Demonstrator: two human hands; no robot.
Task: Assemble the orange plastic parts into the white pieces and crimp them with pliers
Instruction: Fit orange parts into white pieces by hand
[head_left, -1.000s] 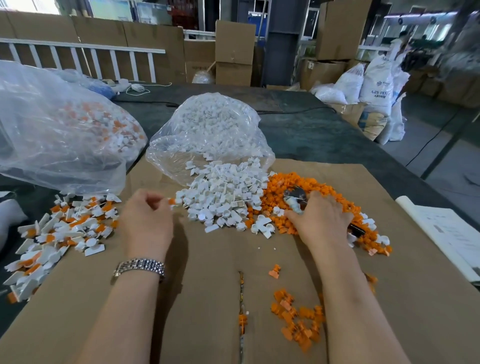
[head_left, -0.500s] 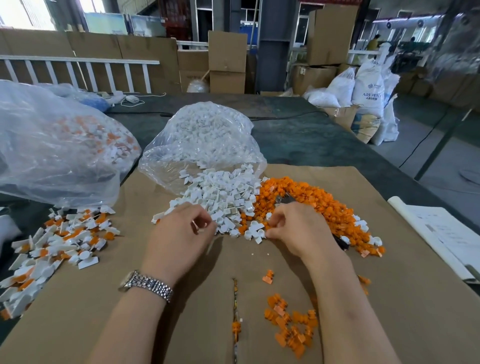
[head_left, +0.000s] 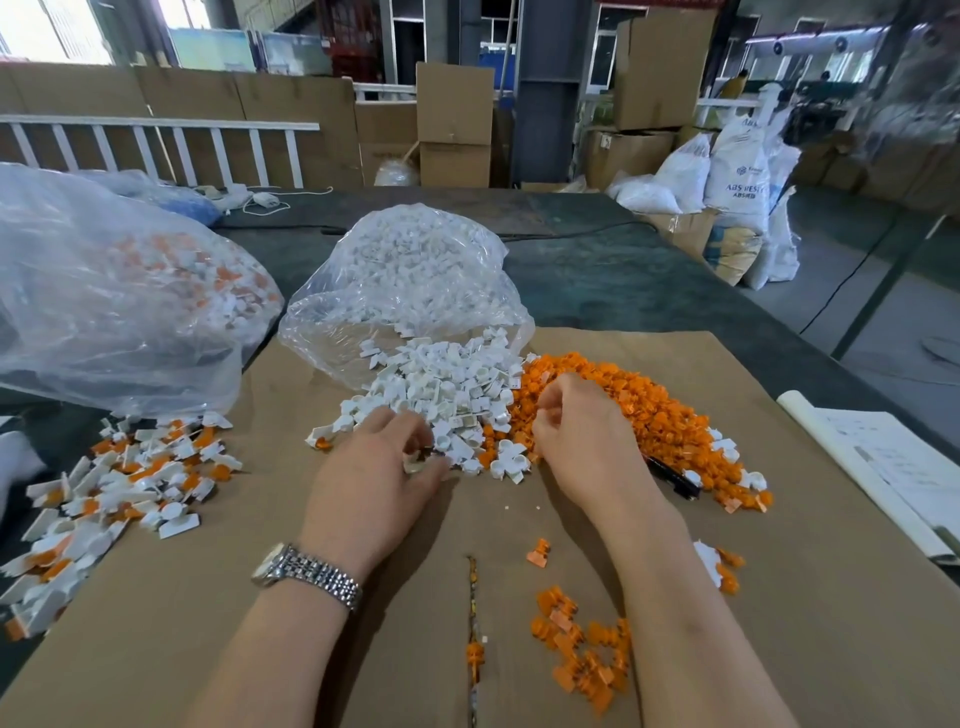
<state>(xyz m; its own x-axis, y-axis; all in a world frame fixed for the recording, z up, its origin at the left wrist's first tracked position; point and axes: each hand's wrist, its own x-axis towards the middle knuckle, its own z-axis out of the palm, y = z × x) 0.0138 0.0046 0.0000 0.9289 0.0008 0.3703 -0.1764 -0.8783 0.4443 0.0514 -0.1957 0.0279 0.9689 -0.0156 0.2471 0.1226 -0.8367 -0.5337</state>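
Observation:
A heap of white pieces (head_left: 447, 395) spills from a clear bag (head_left: 415, 280) onto the cardboard sheet (head_left: 363, 649). Beside it on the right lies a heap of orange parts (head_left: 660, 410). My left hand (head_left: 379, 473) sits at the near edge of the white heap, its fingers pinching a white piece (head_left: 415, 461). My right hand (head_left: 582, 441) rests on the left side of the orange heap, fingers curled and pinching an orange part there. The black handle of the pliers (head_left: 672, 477) sticks out on the cardboard just right of that hand.
Assembled white-and-orange pieces (head_left: 119, 483) lie at the left, below a large clear bag (head_left: 114, 291) holding more. Loose orange parts (head_left: 582, 654) lie near my right forearm. Papers (head_left: 883, 467) sit at the right edge of the dark table (head_left: 623, 280).
My left hand moved right from the bare cardboard into the white heap and took a piece. My right hand shifted from the pliers' head to the orange heap's left side.

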